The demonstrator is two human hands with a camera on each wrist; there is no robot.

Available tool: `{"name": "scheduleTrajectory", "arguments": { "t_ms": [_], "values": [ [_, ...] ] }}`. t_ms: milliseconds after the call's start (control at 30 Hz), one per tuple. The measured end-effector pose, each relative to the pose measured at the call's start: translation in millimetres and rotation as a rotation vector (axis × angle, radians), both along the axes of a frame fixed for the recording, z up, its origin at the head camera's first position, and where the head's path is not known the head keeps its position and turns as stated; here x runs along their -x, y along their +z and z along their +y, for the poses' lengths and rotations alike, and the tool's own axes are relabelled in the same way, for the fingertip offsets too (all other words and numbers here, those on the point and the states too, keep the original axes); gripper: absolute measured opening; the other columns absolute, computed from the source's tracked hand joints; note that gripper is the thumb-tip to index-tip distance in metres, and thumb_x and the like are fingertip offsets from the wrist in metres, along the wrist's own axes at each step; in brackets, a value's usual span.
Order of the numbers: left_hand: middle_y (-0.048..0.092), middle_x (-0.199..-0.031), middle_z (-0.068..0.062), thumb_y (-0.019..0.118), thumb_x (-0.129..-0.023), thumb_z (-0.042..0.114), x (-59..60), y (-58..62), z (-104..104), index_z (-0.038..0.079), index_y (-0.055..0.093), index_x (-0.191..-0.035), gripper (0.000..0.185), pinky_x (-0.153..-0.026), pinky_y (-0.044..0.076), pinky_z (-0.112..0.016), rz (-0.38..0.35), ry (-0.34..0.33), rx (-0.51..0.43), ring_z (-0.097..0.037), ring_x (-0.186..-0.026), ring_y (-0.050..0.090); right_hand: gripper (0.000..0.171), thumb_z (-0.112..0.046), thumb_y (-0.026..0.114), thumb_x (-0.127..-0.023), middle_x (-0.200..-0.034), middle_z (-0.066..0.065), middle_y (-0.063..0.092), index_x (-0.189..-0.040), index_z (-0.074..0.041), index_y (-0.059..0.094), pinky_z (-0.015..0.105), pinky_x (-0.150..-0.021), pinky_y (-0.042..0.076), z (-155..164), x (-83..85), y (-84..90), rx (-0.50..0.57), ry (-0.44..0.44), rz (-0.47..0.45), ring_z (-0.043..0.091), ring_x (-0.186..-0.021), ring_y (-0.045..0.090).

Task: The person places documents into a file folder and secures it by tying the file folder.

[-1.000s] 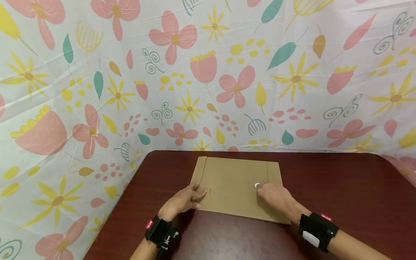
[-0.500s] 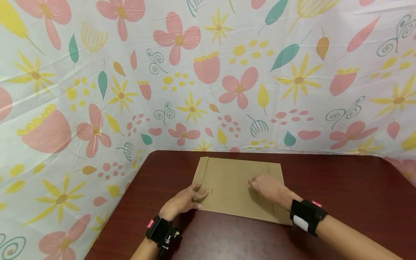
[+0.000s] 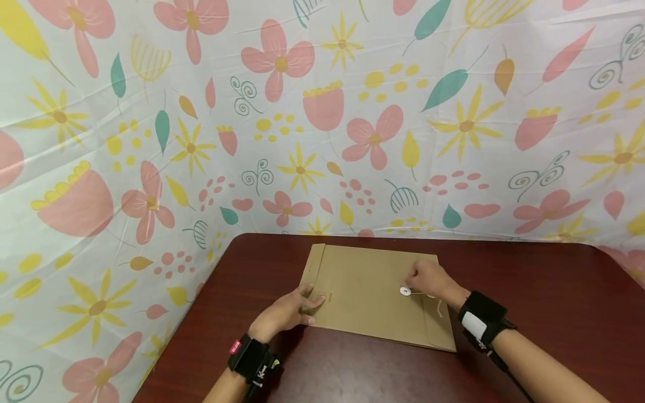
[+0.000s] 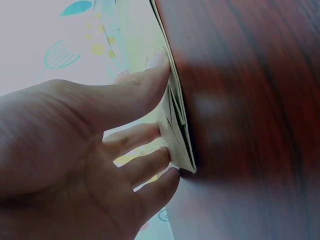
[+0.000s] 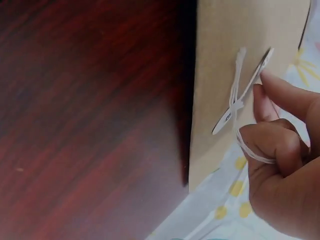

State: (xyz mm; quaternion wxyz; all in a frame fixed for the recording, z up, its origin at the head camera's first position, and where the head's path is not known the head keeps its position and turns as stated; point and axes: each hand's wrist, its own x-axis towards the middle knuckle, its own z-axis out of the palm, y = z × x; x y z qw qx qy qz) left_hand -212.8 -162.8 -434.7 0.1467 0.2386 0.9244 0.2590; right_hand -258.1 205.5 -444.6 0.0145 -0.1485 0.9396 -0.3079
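String (image 5: 234,102) is looping round my right hand's (image 3: 427,278) fingers (image 5: 265,145), and I am pinching it beside the white disc (image 3: 405,291); from my head I am seeing the envelope (image 3: 368,291) lying flat on the table (image 3: 529,291). My left hand (image 3: 289,310) is pressing its near-left corner with straight fingers. That wrist's camera is showing the envelope's layered edge (image 4: 177,120). Only the right wrist's is showing the string; keeping it taut should help.

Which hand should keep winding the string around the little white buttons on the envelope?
Probably the right hand: it already pinches the thin white string beside the round white paper button. The left hand lies flat at the far end of the brown paper envelope, holding it down.
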Motion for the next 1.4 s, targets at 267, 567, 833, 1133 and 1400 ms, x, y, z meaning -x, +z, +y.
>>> {"name": "scheduleTrajectory", "arguments": {
  "t_ms": [267,567,833,1133,1400],
  "values": [
    [0.031,-0.160,-0.019,0.073,-0.085,0.015,-0.3,0.7,0.6,0.015,0.054,-0.141,0.060,-0.105,0.043,-0.053,0.003,0.002,-0.005,-0.042,-0.147,0.028,0.032,-0.006,0.069,-0.084,-0.055,-0.007,0.041,-0.057,-0.010,0.053,0.024,-0.050,0.029,6.9,-11.0,0.1,0.016,-0.077,-0.036,0.009,-0.051,0.034],
    [0.031,-0.159,-0.021,0.072,-0.086,0.014,0.4,2.6,1.8,0.013,0.054,-0.142,0.059,-0.108,0.040,-0.053,0.014,-0.003,0.020,-0.041,-0.148,0.026,0.018,0.010,0.063,-0.080,-0.064,0.002,0.052,-0.072,-0.006,0.058,0.026,-0.048,0.036,-11.8,-43.6,-3.9,-0.289,0.014,0.292,0.011,-0.057,0.046],
    [0.031,-0.159,-0.020,0.072,-0.086,0.014,0.8,1.7,3.0,0.014,0.053,-0.143,0.060,-0.107,0.041,-0.053,0.018,-0.009,0.036,-0.041,-0.148,0.027,0.026,0.012,0.069,-0.075,-0.058,0.004,0.052,-0.065,-0.008,0.057,0.032,-0.044,0.047,-27.2,-63.1,-18.4,-0.603,0.094,0.654,0.018,-0.048,0.055],
    [0.030,-0.159,-0.021,0.072,-0.087,0.015,0.2,-1.1,2.3,0.014,0.053,-0.142,0.059,-0.107,0.042,-0.052,0.019,-0.007,0.036,-0.042,-0.148,0.026,0.030,0.008,0.070,-0.075,-0.060,0.002,0.048,-0.064,-0.012,0.052,0.028,-0.039,0.041,-37.2,-59.7,-6.4,-0.730,0.195,0.716,0.016,-0.051,0.055],
    [0.031,-0.159,-0.020,0.073,-0.085,0.015,-1.7,-1.9,0.8,0.013,0.054,-0.141,0.059,-0.105,0.043,-0.053,0.016,-0.009,-0.004,-0.043,-0.147,0.028,0.024,0.010,0.074,-0.074,-0.069,0.003,0.057,-0.074,-0.009,0.059,0.027,-0.051,0.048,-33.4,-32.5,-1.6,-0.733,0.400,0.660,0.018,-0.060,0.058]
  ]
}}
